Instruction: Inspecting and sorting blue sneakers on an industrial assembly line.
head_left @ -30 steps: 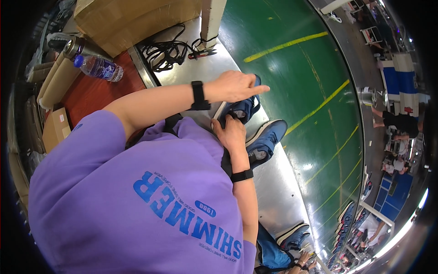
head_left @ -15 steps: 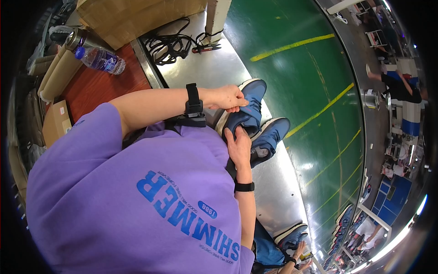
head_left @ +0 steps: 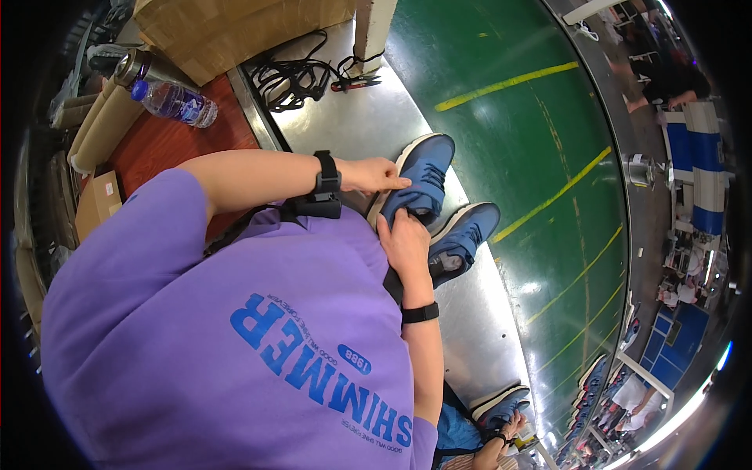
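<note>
A blue sneaker [head_left: 431, 162] with a white sole and dark laces is tilted between my hands, its toe pointing up and to the right. My left hand [head_left: 374, 175] is closed, pinching the near edge of the shoe's upper beside the laces. Lower down, my right hand [head_left: 407, 247] grips the collar and heel, its fingertips at the shoe opening. The heel is partly hidden behind that hand. Right beside it, a matching blue sneaker [head_left: 470, 231] rests on the metal ledge, with a pale insole visible inside; neither hand holds it.
A green conveyor belt [head_left: 533, 157] with yellow lines runs beyond the metal ledge [head_left: 478, 321]. Black cords [head_left: 294, 82] and red-handled pliers [head_left: 354, 83] lie near a post. A plastic bottle [head_left: 176, 103] and a cardboard box [head_left: 235, 31] are at left. A co-worker's hand [head_left: 511, 425] touches another sneaker [head_left: 499, 405].
My left hand has shifted slightly left and down, from over the laces toward the shoe's near edge. My right hand has moved slightly up and left at the collar. The other sneaker stays put.
</note>
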A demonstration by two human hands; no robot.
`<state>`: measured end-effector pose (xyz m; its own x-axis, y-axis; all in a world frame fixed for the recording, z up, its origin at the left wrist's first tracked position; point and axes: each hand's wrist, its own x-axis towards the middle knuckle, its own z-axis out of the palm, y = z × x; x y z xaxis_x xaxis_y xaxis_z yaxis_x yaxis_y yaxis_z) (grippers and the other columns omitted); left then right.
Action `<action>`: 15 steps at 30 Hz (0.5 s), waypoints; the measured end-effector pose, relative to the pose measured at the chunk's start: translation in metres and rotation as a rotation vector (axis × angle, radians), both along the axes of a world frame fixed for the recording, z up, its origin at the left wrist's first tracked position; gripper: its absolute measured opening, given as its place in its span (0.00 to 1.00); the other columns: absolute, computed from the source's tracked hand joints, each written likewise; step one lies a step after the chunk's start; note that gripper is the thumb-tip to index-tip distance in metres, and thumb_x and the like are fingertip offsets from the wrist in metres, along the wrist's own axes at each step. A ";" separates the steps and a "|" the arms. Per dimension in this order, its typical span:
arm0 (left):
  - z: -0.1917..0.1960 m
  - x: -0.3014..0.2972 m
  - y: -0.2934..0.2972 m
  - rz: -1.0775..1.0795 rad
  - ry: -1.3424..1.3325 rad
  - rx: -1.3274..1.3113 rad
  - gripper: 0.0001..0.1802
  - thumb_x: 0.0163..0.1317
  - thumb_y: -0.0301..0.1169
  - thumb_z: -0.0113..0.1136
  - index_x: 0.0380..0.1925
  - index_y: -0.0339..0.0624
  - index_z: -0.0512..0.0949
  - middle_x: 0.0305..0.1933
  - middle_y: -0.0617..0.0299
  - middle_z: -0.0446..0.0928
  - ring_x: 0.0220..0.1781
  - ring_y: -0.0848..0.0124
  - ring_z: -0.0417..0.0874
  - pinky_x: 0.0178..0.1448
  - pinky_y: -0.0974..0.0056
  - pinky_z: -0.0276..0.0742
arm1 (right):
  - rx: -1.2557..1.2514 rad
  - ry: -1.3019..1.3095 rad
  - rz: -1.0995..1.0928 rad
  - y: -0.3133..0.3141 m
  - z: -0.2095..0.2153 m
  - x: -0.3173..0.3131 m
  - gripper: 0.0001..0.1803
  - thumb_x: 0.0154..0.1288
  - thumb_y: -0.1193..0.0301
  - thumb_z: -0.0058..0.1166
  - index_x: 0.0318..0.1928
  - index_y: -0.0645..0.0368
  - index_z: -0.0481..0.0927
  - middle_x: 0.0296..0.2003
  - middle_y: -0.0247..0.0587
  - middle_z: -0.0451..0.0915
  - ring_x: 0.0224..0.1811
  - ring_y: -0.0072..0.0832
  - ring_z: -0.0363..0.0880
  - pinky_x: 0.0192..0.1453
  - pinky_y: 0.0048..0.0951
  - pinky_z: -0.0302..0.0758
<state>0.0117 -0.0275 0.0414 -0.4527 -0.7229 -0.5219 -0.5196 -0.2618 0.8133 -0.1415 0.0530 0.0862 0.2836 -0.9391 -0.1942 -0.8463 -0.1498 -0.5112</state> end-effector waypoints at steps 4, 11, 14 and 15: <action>0.001 0.013 0.001 0.215 0.223 0.253 0.22 0.61 0.51 0.54 0.31 0.43 0.68 0.28 0.67 0.68 0.28 0.78 0.68 0.30 0.72 0.68 | 0.057 0.127 0.108 -0.010 0.001 0.010 0.18 0.58 0.60 0.52 0.28 0.66 0.75 0.21 0.55 0.78 0.28 0.47 0.79 0.35 0.41 0.75; -0.013 0.014 -0.001 0.122 0.172 0.559 0.27 0.59 0.58 0.51 0.28 0.42 0.69 0.23 0.68 0.64 0.25 0.78 0.67 0.27 0.71 0.67 | 0.091 0.112 0.149 -0.014 -0.003 0.009 0.17 0.57 0.60 0.52 0.28 0.65 0.76 0.23 0.55 0.79 0.29 0.46 0.80 0.36 0.42 0.75; -0.016 0.014 -0.004 0.052 0.108 0.527 0.29 0.58 0.60 0.50 0.28 0.42 0.69 0.23 0.68 0.65 0.24 0.77 0.66 0.26 0.72 0.66 | 0.092 0.117 0.133 -0.013 -0.002 0.011 0.17 0.56 0.61 0.52 0.27 0.65 0.76 0.22 0.55 0.78 0.29 0.45 0.80 0.35 0.42 0.75; -0.016 0.013 -0.004 0.049 0.128 0.427 0.29 0.59 0.60 0.48 0.28 0.42 0.69 0.22 0.68 0.64 0.24 0.77 0.66 0.27 0.72 0.67 | 0.091 0.118 0.112 -0.012 -0.002 0.010 0.16 0.56 0.61 0.52 0.26 0.65 0.76 0.22 0.55 0.78 0.28 0.45 0.80 0.35 0.42 0.75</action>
<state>0.0249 -0.0315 0.0254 -0.5037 -0.4767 -0.7205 -0.4007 -0.6099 0.6837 -0.1311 0.0407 0.0844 0.3559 -0.8797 -0.3153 -0.8818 -0.2044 -0.4250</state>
